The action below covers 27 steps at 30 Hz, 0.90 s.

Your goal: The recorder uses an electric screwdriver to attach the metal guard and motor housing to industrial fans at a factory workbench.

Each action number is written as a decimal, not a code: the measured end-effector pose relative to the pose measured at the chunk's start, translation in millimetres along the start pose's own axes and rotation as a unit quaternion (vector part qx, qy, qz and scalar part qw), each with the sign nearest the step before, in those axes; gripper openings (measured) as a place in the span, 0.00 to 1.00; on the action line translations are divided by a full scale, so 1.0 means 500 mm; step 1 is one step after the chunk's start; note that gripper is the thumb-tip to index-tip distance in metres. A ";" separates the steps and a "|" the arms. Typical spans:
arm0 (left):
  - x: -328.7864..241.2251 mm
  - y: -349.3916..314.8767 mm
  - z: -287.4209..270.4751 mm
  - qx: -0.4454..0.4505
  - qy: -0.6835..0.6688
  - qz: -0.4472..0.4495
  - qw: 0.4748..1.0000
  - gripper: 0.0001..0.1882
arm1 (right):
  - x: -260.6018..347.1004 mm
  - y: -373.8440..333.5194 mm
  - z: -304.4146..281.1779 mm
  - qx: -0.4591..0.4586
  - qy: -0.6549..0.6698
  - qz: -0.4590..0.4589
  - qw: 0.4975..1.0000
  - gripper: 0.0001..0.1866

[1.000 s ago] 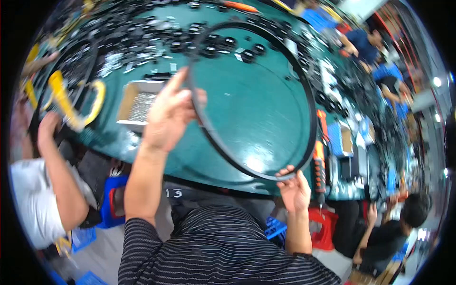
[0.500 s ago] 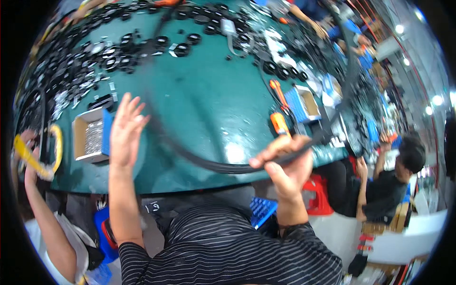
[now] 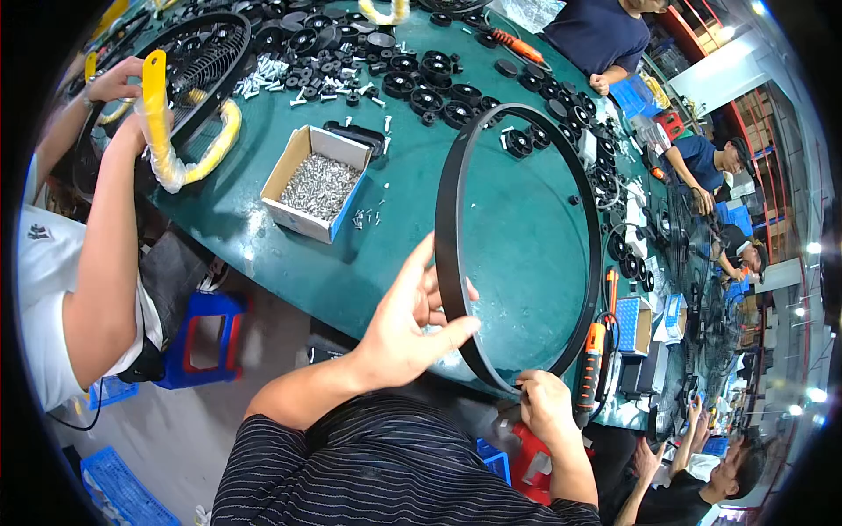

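A large black hoop [image 3: 448, 228], a plain flat-banded ring, stands tilted over the near edge of the green table [image 3: 403, 188]. My left hand [image 3: 405, 326] grips its left side, the thumb in front and the fingertips showing through the inside. At the hoop's bottom, my right hand [image 3: 548, 405] is closed on the band with curled fingers. Left of the hoop sits an open cardboard box [image 3: 298, 218] of small metal screws, with a few loose screws beside it. An orange and black electric screwdriver [image 3: 591, 359] lies just right of the hoop.
At left, a co-worker's arms [image 3: 110, 237] reach to a black wire fan guard [image 3: 210, 105] and a yellow wrapped ring [image 3: 215, 153]. Black round parts [image 3: 399, 85] and white bolts cover the far table. A blue stool [image 3: 206, 337] stands below. Other people work at right.
The view has swung left. My left hand, formerly apart from the hoop with fingers spread, now holds its side. The hoop has turned more edge-on, and my right hand grips its bottom.
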<state>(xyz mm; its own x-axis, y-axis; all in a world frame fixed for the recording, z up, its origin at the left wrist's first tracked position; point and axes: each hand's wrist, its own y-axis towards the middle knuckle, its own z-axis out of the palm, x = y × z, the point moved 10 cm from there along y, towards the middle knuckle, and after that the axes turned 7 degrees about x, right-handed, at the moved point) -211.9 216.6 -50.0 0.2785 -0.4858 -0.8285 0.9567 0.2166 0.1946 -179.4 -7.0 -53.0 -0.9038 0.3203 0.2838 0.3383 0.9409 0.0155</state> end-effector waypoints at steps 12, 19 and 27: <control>0.034 -0.100 -0.031 -0.021 0.137 0.058 0.989 0.52 | 0.000 -0.011 0.026 0.039 -0.052 -0.024 0.998 0.14; 0.017 -0.093 -0.101 -0.077 0.601 0.028 0.795 0.56 | -0.003 0.001 0.036 0.063 -0.025 0.042 0.997 0.25; 0.024 -0.092 -0.113 -0.025 0.647 -0.016 0.762 0.53 | -0.005 0.012 0.063 0.029 -0.015 0.036 0.999 0.33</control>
<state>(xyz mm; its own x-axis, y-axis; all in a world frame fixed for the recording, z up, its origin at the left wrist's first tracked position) -257.2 248.7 -98.3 -0.0921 0.7429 -0.6631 0.9477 0.2698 0.1706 -183.3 1.3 -83.8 -0.8854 0.3896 0.2536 0.3877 0.9198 -0.0597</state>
